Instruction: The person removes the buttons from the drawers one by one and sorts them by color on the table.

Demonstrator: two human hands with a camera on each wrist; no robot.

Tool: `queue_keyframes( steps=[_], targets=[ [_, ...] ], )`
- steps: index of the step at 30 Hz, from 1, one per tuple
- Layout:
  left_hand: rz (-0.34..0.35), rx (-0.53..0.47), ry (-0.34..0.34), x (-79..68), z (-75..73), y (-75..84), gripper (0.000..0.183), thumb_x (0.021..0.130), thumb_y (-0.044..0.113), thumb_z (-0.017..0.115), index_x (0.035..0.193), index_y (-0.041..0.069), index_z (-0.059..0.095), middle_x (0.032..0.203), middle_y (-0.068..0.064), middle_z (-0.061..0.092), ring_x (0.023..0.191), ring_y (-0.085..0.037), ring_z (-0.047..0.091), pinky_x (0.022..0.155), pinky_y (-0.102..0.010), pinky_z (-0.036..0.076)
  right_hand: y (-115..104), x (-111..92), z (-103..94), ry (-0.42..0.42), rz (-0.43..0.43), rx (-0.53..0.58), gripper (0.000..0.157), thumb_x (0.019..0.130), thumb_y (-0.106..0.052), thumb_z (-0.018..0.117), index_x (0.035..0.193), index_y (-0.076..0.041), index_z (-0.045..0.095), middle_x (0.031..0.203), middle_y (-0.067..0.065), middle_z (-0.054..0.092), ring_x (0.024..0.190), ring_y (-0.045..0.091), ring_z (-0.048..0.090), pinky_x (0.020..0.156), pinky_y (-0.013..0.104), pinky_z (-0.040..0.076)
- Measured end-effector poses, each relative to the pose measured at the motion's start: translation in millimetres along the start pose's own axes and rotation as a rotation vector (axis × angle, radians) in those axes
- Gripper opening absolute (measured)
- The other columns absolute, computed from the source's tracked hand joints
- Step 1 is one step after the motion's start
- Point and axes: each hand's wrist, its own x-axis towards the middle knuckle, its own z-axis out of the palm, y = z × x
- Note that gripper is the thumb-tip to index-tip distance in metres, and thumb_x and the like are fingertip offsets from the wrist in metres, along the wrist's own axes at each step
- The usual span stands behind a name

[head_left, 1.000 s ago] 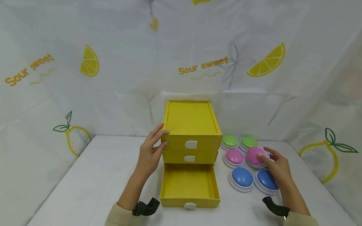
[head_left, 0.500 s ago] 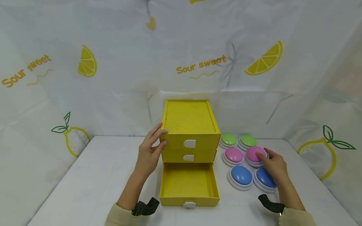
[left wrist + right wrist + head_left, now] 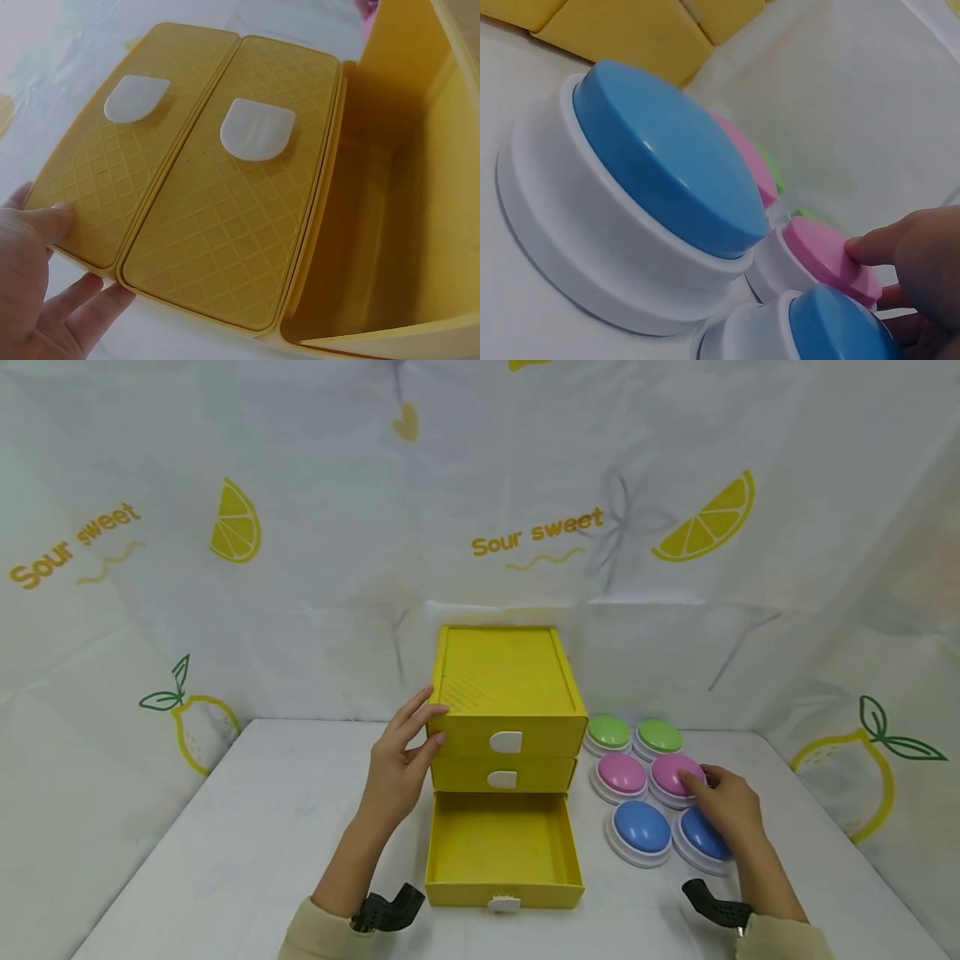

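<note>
My left hand (image 3: pixel 397 768) grips the front left corner of a yellow drawer cabinet (image 3: pixel 510 672), its thumb (image 3: pixel 49 223) on the top drawer's front. The bottom drawer (image 3: pixel 498 843) is pulled out, bare inside; the two drawers above are closed. On the right, my right hand (image 3: pixel 731 806) holds a pink dome button (image 3: pixel 675 774) with a white base. Its thumb (image 3: pixel 877 244) lies on the dome, with fingers at the far side, partly hidden. The button sits flat on the table, behind a blue dome button (image 3: pixel 840 330).
Another pink button (image 3: pixel 622 773), a second blue button (image 3: pixel 642 827) and two green ones, including the left green button (image 3: pixel 609 732), stand close together right of the cabinet. A white lemon-print cloth (image 3: pixel 337 527) hangs behind the white table (image 3: pixel 247 852).
The right pink button, slightly raised a second ago, has come down onto the table, with my right hand still on it. My left hand has stayed at the cabinet corner.
</note>
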Motion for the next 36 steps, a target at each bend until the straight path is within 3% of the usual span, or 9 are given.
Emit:
queue_keyframes(
  steps=[14, 23, 30, 36],
  targets=[
    [0.018, -0.002, 0.004, -0.1, -0.1, -1.2, 0.034, 0.098, 0.008, 0.065, 0.13, 0.017, 0.066, 0.159, 0.0, 0.045, 0.138, -0.027, 0.055, 0.087, -0.03, 0.061, 8, -2, -2.0, -0.018, -0.029, -0.081, 0.078, 0.104, -0.051, 0.04, 0.136, 0.02, 0.045, 0.137, 0.045, 0.045, 0.123, 0.061, 0.045, 0.104, 0.068, 0.043],
    [0.027, -0.005, 0.003, 0.1, -0.2, 0.2, 0.035, 0.098, 0.006, 0.064, 0.131, 0.016, 0.066, 0.159, 0.0, 0.045, 0.138, -0.027, 0.054, 0.088, -0.029, 0.06, 3, -4, -2.4, -0.023, -0.039, -0.129, 0.08, 0.104, -0.052, 0.039, 0.14, 0.019, 0.041, 0.141, 0.045, 0.042, 0.127, 0.061, 0.043, 0.105, 0.07, 0.042],
    [0.037, -0.003, -0.007, 0.8, -0.1, 0.1, 0.034, 0.098, 0.009, 0.064, 0.132, 0.016, 0.065, 0.159, -0.001, 0.044, 0.137, -0.027, 0.055, 0.089, -0.033, 0.06, -16, -20, -8.5, 0.061, -0.169, -0.063, 0.079, 0.102, -0.054, 0.048, 0.147, 0.01, 0.04, 0.142, 0.039, 0.046, 0.126, 0.057, 0.045, 0.098, 0.071, 0.045],
    [0.026, -0.01, -0.001, 1.0, -0.7, 1.0, 0.035, 0.098, 0.008, 0.064, 0.131, 0.017, 0.066, 0.159, 0.001, 0.044, 0.137, -0.026, 0.056, 0.089, -0.033, 0.06, -50, -45, -13.9, 0.067, -0.263, 0.014, 0.074, 0.1, -0.052, 0.054, 0.148, 0.003, 0.044, 0.137, 0.033, 0.056, 0.123, 0.051, 0.054, 0.091, 0.061, 0.056]
  ],
)
